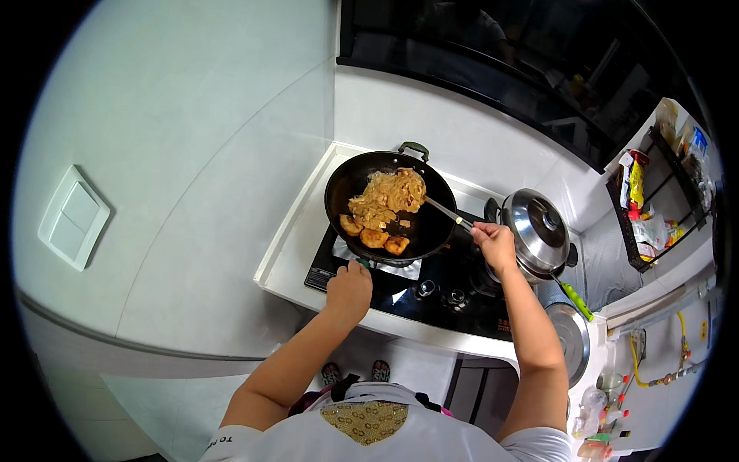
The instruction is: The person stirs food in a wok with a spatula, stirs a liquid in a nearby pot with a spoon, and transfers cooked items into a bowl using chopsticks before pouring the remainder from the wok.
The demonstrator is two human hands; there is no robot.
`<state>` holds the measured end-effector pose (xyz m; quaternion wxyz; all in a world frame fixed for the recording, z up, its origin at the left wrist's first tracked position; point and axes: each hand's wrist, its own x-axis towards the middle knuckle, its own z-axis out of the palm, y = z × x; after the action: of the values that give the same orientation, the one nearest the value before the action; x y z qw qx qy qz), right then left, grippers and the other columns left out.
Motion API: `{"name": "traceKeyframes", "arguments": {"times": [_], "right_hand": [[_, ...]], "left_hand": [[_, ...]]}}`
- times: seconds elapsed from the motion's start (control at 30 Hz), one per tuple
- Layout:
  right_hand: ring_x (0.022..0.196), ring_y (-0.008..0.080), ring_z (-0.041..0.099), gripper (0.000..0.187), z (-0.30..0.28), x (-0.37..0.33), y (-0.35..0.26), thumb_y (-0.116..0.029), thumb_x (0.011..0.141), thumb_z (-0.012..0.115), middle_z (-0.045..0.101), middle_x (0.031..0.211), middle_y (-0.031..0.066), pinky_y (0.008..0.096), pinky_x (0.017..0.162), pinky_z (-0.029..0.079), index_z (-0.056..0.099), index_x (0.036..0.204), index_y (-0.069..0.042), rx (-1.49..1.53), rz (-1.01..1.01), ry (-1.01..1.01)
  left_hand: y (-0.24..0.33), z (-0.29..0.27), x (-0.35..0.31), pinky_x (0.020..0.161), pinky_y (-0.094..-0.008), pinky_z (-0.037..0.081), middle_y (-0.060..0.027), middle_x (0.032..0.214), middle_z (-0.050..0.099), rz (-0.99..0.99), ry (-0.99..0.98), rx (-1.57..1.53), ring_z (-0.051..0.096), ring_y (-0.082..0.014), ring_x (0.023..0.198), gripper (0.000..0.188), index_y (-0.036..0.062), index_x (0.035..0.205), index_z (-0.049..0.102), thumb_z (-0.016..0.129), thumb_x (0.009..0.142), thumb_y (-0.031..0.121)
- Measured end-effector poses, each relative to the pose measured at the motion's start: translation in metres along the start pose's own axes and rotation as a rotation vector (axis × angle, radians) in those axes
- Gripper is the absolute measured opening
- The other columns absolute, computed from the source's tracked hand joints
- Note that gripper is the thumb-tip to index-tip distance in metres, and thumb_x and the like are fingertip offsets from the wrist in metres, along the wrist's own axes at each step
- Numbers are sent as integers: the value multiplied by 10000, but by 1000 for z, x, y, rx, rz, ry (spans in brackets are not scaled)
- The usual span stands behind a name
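Note:
A black wok (425, 237) sits on the left side of the black gas stove (385, 296). Glossy brown strands of food (385, 196), perhaps noodles, are heaped in its middle and far part. Several browned, rounded pieces (375, 238) lie along the near side. My left hand (350, 291) is closed around the wok's near handle, of which only a bit of green shows. In my right hand (495, 245) is the long metal handle of a spatula (448, 213); its head is among the strands and mostly covered.
A lidded steel pot (533, 219) stands right of the wok, close to my right forearm. Beyond it are a green-handled utensil (576, 300) and a round metal lid (568, 339). A black rack (633, 231) with packets hangs at right. The dark range hood (493, 69) overhangs behind.

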<state>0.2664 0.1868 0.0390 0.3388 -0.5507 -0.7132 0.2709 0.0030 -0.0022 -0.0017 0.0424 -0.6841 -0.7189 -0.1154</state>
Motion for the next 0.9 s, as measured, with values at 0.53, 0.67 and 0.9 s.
{"name": "traceKeyframes", "arguments": {"times": [0.53, 0.67, 0.9], "right_hand": [[646, 295, 654, 246, -18, -37, -48, -220, 796, 693, 662, 821, 177, 356, 617, 521, 700, 992, -71, -300, -302, -5], [703, 309, 658, 241, -5, -47, -42, -225, 801, 685, 662, 829, 175, 371, 659, 526, 700, 996, -85, -266, -281, -88], [694, 313, 652, 202, -6, -42, -37, -244, 811, 659, 673, 790, 134, 407, 644, 527, 712, 965, -124, -507, -345, 31]], "left_hand": [[-2, -3, 1, 619, -357, 538, -132, 967, 559, 11, -29, -16, 588, -268, 825, 299, -56, 1023, 575, 566, 746, 56], [-2, -2, 1, 612, -356, 537, -130, 970, 559, 18, -37, -11, 588, -265, 823, 316, -59, 1044, 574, 562, 752, 61], [-3, 6, 0, 533, -314, 520, -102, 890, 554, 50, 72, 53, 577, -227, 768, 214, -29, 967, 612, 604, 786, 85]]}}
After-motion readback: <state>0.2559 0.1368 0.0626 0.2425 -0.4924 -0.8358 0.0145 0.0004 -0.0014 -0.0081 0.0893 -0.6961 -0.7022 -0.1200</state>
